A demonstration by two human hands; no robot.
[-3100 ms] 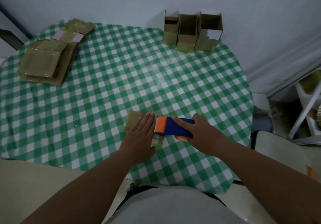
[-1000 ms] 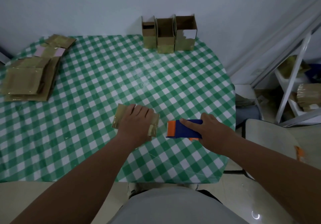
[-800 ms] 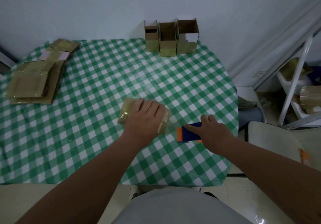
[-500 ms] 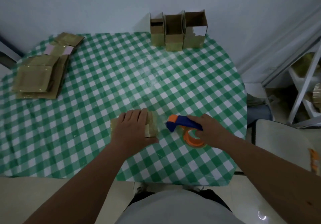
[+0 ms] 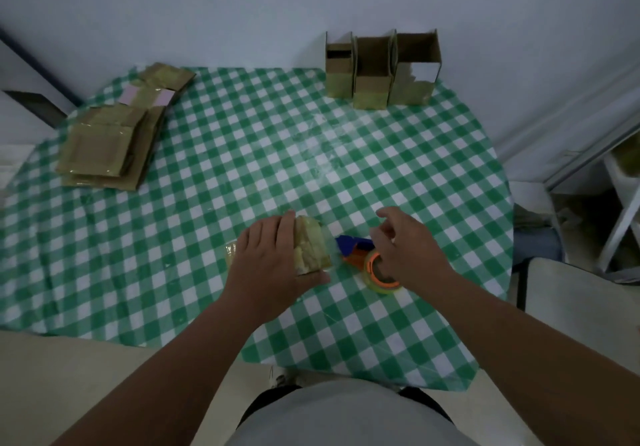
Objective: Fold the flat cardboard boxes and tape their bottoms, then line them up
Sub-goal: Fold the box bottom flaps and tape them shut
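While the head camera looks down over the green-checked tabletop (image 5: 173,237), I log the left hand (image 5: 268,265) laid palm-down on a small cardboard box (image 5: 310,244) near the front edge, fingers mostly straight across its top and thumb hooked under its near corner, so the grip reads as a press with a light hold on the box. Its exposed right end looks glossy, as if taped, though the frame is dim and soft. Just right of the box lies the tape dispenser (image 5: 360,255), blue body pointing toward the box, orange hub and clear roll at its near end, resting on the cloth. The right hand (image 5: 405,248) hovers over the dispenser with fingers loosely curled; I cannot tell whether any fingertip touches it, and I see no firm grip on it, so I note that hand as relaxed and holding nothing. At the far edge, against the wall (image 5: 311,2), three folded boxes (image 5: 381,71) stand upright in a row, sides touching, open tops up. At the far left lies a stack of flat boxes (image 5: 107,147), with two more flat pieces (image 5: 156,85) behind it, one showing pink patches. A white chair (image 5: 581,307) sits at the right, beside the tabletop.
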